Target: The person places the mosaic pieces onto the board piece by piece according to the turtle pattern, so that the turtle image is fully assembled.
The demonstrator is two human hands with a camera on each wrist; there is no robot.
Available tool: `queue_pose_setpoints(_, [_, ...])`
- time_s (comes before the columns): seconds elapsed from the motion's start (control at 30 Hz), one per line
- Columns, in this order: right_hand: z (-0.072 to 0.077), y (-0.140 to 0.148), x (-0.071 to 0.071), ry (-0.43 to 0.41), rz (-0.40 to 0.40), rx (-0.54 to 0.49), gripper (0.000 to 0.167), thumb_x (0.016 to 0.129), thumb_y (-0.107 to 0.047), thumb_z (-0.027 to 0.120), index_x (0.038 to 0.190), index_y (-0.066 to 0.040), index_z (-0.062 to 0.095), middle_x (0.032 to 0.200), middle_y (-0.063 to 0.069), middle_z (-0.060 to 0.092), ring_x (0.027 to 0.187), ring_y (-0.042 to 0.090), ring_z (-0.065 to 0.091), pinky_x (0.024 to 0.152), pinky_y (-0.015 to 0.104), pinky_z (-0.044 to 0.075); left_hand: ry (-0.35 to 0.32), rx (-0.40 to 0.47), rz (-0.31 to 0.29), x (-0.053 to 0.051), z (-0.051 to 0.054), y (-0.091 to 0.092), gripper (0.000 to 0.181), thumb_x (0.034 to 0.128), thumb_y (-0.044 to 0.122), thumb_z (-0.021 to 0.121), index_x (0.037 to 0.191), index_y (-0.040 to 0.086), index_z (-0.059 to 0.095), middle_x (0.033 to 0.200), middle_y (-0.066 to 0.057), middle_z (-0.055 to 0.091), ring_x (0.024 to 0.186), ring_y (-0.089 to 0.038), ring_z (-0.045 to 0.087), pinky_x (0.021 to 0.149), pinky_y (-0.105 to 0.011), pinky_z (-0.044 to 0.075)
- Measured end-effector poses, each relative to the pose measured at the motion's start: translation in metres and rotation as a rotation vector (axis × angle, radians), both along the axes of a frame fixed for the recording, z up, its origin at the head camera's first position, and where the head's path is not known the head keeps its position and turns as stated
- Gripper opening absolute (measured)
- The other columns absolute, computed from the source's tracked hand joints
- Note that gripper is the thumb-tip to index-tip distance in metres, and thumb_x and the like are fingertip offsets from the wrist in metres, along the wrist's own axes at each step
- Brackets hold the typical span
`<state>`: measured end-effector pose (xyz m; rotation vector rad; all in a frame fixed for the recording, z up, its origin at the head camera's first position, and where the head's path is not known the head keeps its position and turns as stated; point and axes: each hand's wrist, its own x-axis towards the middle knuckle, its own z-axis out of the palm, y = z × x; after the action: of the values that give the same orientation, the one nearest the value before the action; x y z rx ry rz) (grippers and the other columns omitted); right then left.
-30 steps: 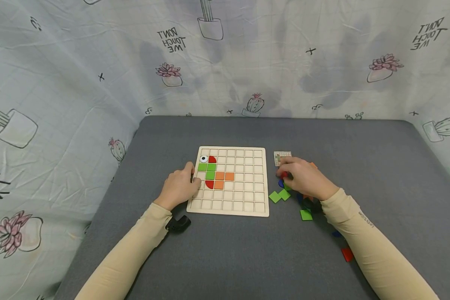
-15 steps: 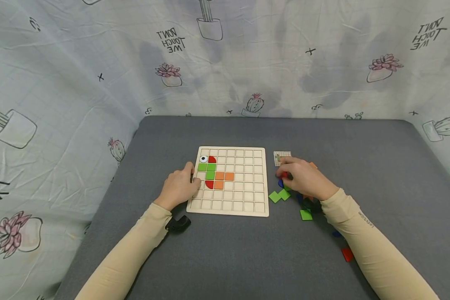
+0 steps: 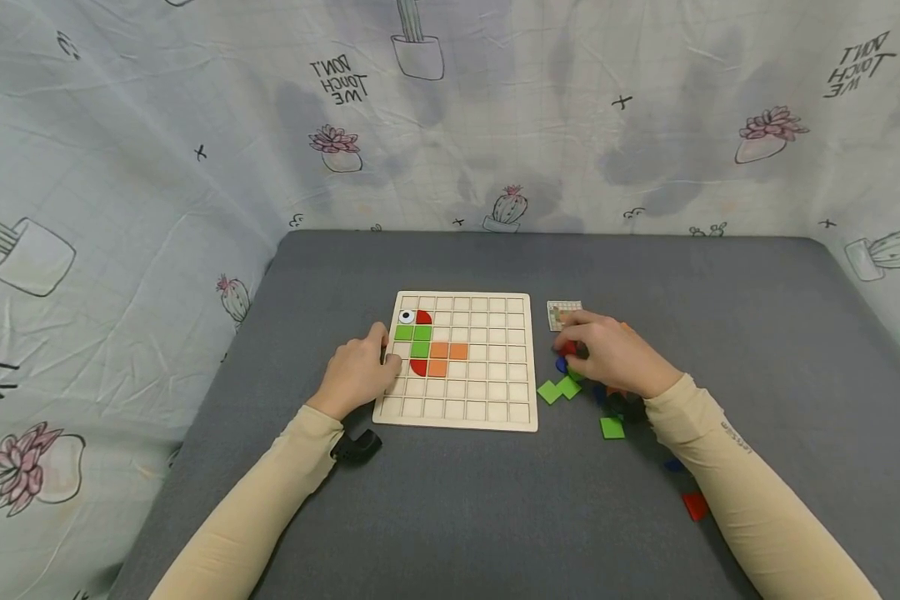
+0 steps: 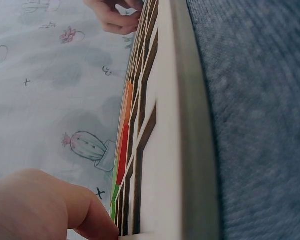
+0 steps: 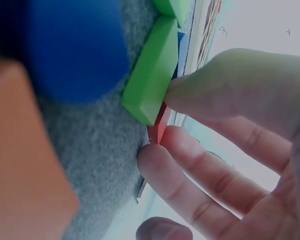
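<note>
A square wooden grid board (image 3: 495,398) lies on the table. Set into its left part are a round eye tile (image 3: 407,317), red quarter-round tiles (image 3: 423,317), green tiles (image 3: 404,332) and orange tiles (image 3: 458,351). My left hand (image 3: 356,373) grips the board's left edge, its thumb (image 4: 92,215) on the top face in the left wrist view. Right of the board, my right hand (image 3: 611,354) reaches into loose tiles. In the right wrist view its thumb and fingertips pinch a small red tile (image 5: 160,128), partly hidden behind a green tile (image 5: 152,75).
A small pattern card (image 3: 557,307) lies beyond the right hand, partly covered by it. Around that hand are loose green tiles (image 3: 550,392), a blue tile (image 3: 673,465) and a red tile (image 3: 695,505). A patterned cloth (image 3: 450,125) hangs behind the grey table (image 3: 450,517).
The head view has shifted very slightly. Both hands, the board and the tiles keep their places.
</note>
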<state>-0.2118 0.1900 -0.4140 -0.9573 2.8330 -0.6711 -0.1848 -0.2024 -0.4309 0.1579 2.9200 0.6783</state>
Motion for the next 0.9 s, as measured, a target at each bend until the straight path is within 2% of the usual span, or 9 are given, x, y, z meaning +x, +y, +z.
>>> queue_pose_setpoints(0.07, [0.002,0.0,0.0,0.001,-0.009,0.015,0.018,0.089,-0.005,0.077,0.105,-0.012,0.079,0.129,0.016,0.067,0.103,0.033,0.072,0.078,0.045,0.057,0.001,0.0,-0.001,0.0,0.0,-0.001,0.023,0.1002,0.024,0.055,0.113,0.006,0.05,0.059,-0.003,0.044,0.046,-0.017,0.038,0.045,-0.029,0.026])
queue_pose_setpoints(0.27, [0.007,0.002,0.004,-0.005,-0.005,0.039,0.017,0.088,-0.008,0.078,0.103,-0.014,0.079,0.108,0.003,0.066,0.077,0.014,0.063,0.071,0.037,0.051,0.017,0.0,-0.004,-0.001,-0.001,-0.001,0.021,0.0998,0.023,0.055,0.111,0.006,0.05,0.06,-0.003,0.044,0.047,-0.018,0.039,0.045,-0.03,0.026])
queue_pose_setpoints(0.37, [0.01,0.003,0.008,-0.006,0.014,0.04,0.017,0.087,-0.005,0.077,0.1,-0.014,0.079,0.102,0.0,0.066,0.071,0.008,0.057,0.067,0.032,0.049,0.024,-0.001,-0.003,-0.002,-0.001,-0.001,0.021,0.0994,0.023,0.055,0.111,0.006,0.05,0.06,-0.003,0.044,0.047,-0.017,0.038,0.045,-0.03,0.026])
queue_pose_setpoints(0.5, [0.014,0.003,0.012,-0.055,0.036,0.041,0.018,0.087,-0.002,0.077,0.101,-0.013,0.079,0.103,0.001,0.068,0.071,0.006,0.055,0.064,0.026,0.047,0.03,-0.005,0.001,-0.001,-0.002,-0.001,0.022,0.0991,0.023,0.056,0.111,0.006,0.051,0.062,-0.003,0.045,0.049,-0.017,0.04,0.046,-0.03,0.027])
queue_pose_setpoints(0.63, [0.016,0.004,0.014,-0.126,0.037,0.084,0.021,0.087,-0.003,0.078,0.106,-0.012,0.077,0.107,0.003,0.067,0.075,0.009,0.054,0.063,0.026,0.045,0.033,-0.005,0.004,0.0,-0.002,-0.001,0.022,0.0988,0.023,0.057,0.111,0.006,0.051,0.063,-0.004,0.046,0.051,-0.019,0.043,0.047,-0.031,0.028])
queue_pose_setpoints(0.8, [0.017,0.005,0.018,-0.14,0.034,0.162,0.026,0.085,-0.003,0.079,0.109,-0.012,0.074,0.109,0.004,0.064,0.076,0.01,0.053,0.062,0.028,0.045,0.03,0.0,0.001,0.0,-0.004,-0.001,0.021,0.0994,0.024,0.056,0.11,0.006,0.05,0.061,-0.004,0.046,0.049,-0.019,0.042,0.046,-0.031,0.027])
queue_pose_setpoints(0.9, [0.016,0.005,0.019,-0.133,0.039,0.175,0.028,0.084,0.0,0.079,0.11,-0.009,0.073,0.108,0.006,0.063,0.076,0.011,0.051,0.065,0.029,0.045,0.032,0.003,-0.002,0.0,-0.005,-0.001,0.02,0.0994,0.024,0.056,0.109,0.007,0.05,0.061,-0.004,0.046,0.048,-0.019,0.042,0.046,-0.03,0.027])
